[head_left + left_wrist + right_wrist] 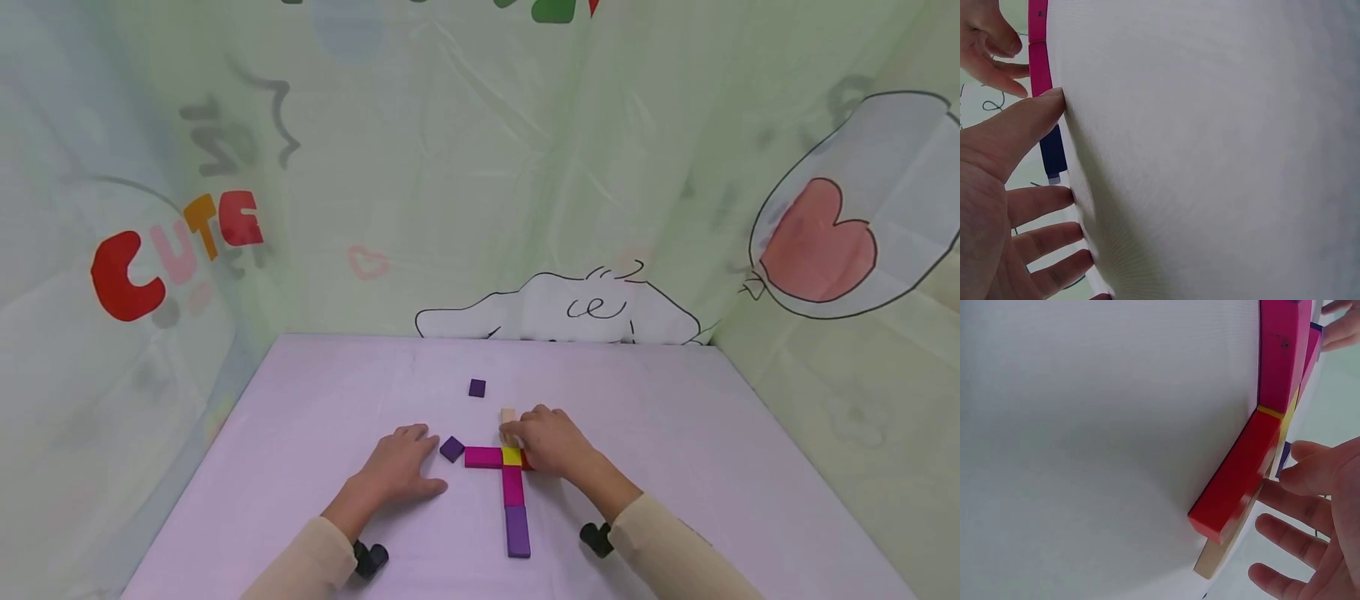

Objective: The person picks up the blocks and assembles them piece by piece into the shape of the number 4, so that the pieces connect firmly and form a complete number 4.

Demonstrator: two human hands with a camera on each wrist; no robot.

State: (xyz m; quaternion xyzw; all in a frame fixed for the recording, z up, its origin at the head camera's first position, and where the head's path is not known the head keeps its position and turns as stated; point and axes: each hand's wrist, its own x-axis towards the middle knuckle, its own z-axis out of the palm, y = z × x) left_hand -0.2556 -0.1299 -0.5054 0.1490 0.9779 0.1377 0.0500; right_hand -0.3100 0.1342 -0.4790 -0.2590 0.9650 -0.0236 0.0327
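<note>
My right hand (553, 439) is at a pale wooden block (507, 414), with thumb and index finger pinching it. Its other fingers (1291, 540) reach out loosely. The wooden block lies alongside a red block (1235, 478). A small yellow block (512, 457) joins the red one, a magenta block (483, 457) on the left and another magenta block (513, 486) toward me. A long purple block (517, 532) continues that nearer line. My left hand (401, 467) rests on the table with fingers spread, beside a turned dark purple block (452, 449).
Another dark purple block (477, 388) lies farther back on the pale table (360, 375). Printed curtains (480, 183) enclose the back and sides. A black camera mount (371, 560) sits at my left wrist and another black mount (596, 540) at my right.
</note>
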